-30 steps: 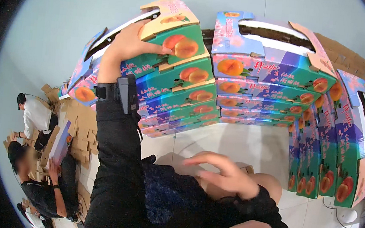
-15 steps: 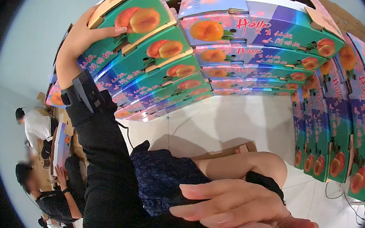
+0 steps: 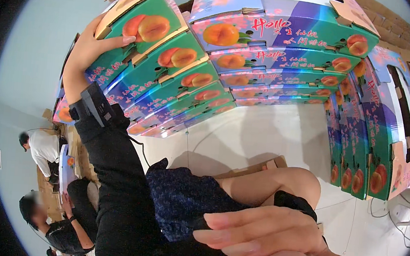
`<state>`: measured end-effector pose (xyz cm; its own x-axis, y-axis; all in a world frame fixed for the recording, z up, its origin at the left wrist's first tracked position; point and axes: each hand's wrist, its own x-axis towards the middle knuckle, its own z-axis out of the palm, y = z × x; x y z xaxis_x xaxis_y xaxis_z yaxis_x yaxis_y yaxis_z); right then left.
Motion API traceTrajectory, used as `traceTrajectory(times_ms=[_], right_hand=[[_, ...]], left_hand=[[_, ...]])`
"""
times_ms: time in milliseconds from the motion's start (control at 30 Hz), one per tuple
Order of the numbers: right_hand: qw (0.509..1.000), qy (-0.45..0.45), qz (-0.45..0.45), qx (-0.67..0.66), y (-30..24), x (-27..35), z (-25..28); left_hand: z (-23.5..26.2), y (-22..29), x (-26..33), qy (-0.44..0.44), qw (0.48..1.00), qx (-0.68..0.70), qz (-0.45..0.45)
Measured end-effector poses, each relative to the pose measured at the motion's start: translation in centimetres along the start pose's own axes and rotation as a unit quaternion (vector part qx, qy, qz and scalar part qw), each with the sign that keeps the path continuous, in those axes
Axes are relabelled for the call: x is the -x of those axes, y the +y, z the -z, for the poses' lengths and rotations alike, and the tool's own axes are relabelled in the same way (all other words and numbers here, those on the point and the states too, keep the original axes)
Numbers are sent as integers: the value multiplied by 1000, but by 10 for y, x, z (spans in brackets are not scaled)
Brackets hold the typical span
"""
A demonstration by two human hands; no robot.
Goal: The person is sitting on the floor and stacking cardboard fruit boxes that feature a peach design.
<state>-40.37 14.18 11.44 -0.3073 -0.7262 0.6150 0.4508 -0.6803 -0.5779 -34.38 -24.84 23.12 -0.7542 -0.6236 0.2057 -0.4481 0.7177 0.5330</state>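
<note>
My left hand [image 3: 89, 45] grips the edge of the top carton [image 3: 146, 23] in the left stack. Its thumb lies on the green front printed with peaches, while the other fingers are mostly hidden behind the carton. A black device [image 3: 95, 104] is strapped on that wrist over a dark sleeve. Close to the camera at lower right, my right hand [image 3: 269, 231] has its fingers stretched to the left, slightly bent, with nothing seen in them. Dark blue speckled cloth [image 3: 183, 204] lies just beyond its fingertips, by a bare bent knee [image 3: 297, 182].
More peach cartons stand stacked in the middle [image 3: 291, 35] and at right [image 3: 383, 158], the right top one gaping. A flat cardboard piece [image 3: 255, 169] lies on the pale floor. Cables [image 3: 389, 227] run at lower right. Co-workers [image 3: 55, 227] are at far left, one touching a carton.
The topmost carton of the right stack no longer shows, baring the one beneath. My view has shifted slightly; both my hands keep nearly the same pose.
</note>
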Motion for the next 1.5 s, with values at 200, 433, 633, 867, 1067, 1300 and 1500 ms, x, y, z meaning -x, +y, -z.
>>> traceTrajectory(times_ms=[200,433,633,867,1067,1300,1500], right_hand=[[996,-66,12,-60,9,-1,1],[870,-83,-412,260,110,-22,99],[546,-347,-540,539,236,65,107],[508,-314,-500,627,269,108,122],[501,-292,-463,671,303,132,128],[505,-200,-433,719,288,142,113],[492,-195,-412,741,297,148,126]], left_hand=[[1,6,5,-10,1000,15,-9],[4,-22,-12,26,986,-79,-142],[10,-22,10,155,953,-220,-137],[-55,29,99,397,804,-171,-409],[-300,-97,277,25,999,25,11],[-395,-174,285,-316,940,-59,112],[-378,-143,299,-310,938,-59,140]])
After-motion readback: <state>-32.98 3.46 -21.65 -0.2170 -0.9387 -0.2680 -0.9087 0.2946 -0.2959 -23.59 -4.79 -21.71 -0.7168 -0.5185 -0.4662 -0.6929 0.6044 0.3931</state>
